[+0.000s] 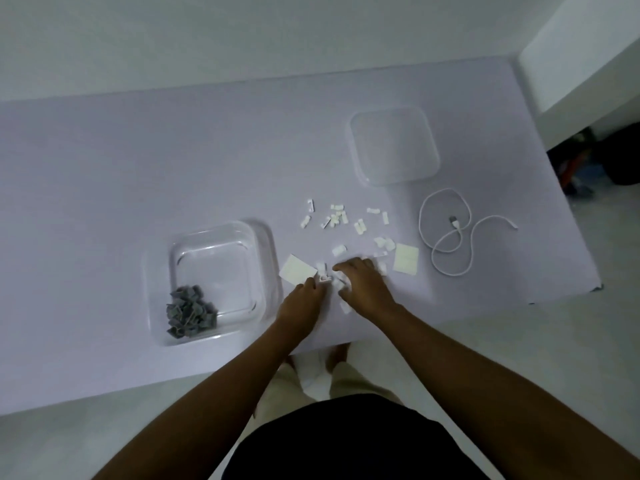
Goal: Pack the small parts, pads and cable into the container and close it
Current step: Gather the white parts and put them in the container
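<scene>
A clear square container sits at the left of the table, with a heap of grey parts in its near-left corner. Its clear lid lies apart, further back on the right. Several small white parts are scattered between them. One pale pad lies just right of the container, another pad further right. A white cable lies looped at the right. My left hand pinches a white part. My right hand is cupped over several white parts.
The table's near edge runs just below my hands, its right edge just past the cable. A white block stands at the back right corner. Dark items lie on the floor to the right.
</scene>
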`<state>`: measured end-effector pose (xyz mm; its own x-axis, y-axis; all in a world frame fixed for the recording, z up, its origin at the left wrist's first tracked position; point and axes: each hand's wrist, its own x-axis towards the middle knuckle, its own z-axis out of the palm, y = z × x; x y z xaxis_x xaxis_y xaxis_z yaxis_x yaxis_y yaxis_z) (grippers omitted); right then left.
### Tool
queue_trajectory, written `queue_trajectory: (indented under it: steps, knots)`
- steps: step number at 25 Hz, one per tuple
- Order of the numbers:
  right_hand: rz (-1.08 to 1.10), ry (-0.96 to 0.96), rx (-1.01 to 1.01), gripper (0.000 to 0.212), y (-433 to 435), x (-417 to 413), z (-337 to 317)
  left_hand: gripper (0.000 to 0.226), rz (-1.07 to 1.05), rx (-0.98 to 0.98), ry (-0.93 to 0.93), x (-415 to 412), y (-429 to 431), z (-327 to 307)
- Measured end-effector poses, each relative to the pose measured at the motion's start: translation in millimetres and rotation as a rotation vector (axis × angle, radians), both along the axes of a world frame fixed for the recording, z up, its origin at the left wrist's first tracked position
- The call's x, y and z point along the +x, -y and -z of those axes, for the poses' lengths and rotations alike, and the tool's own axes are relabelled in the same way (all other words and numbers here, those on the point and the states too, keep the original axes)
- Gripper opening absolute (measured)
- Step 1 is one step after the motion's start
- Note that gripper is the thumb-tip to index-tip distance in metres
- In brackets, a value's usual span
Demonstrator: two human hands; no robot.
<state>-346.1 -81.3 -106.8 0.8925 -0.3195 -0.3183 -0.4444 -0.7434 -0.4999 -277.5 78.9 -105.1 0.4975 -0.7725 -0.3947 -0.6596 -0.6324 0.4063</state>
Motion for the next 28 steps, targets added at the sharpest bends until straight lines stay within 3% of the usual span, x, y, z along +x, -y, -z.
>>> queue_trajectory:
  steps: [3,5,9,13,15,17,19,21,25,28]
  knots:
    - [-0.081,0.032,-0.021,0.041,4.0,0.3,9.2,0.039,-0.132,-0.018,-0.096,-7.9,16.4,-1.1]
    - [-0.096,0.071,0.002,0.035,10.0,-1.8,15.5,0.030,-0.352,-0.042,-0.191,-8.6,28.0,-4.7]
    - [-0.046,0.094,0.194,0.034,25.2,-2.7,21.4,0.021,-0.720,-0.134,-0.312,0.0,34.3,-9.7]
    - [0.444,0.106,0.694,0.019,41.9,5.3,2.5,0.029,-0.777,-0.073,-0.217,3.0,36.1,-10.9]
    - [0.685,0.112,1.071,0.011,53.0,8.7,-8.7,0.049,-0.786,-0.027,-0.190,1.9,40.3,-7.3]
    - [0.851,0.101,1.409,0.016,64.3,8.5,-17.8,0.059,-0.792,-0.006,-0.190,-2.7,43.7,-3.3]
    - [0.910,0.094,1.535,0.021,77.7,5.4,-23.6,0.052,-0.789,-0.026,-0.165,-5.7,50.3,-2.7]
    - [0.904,0.064,1.417,0.027,89.3,5.5,-25.0,0.041,-0.778,-0.045,-0.137,-3.8,56.6,-2.2]
    - [0.526,0.031,0.684,0.038,90.2,11.8,-5.7,0.037,-0.792,-0.019,-0.110,-2.5,61.4,-7.0]
    - [0.208,0.043,0.367,0.019,81.9,26.2,-0.3,0.030,-0.707,0.012,0.001,1.0,67.8,-11.5]
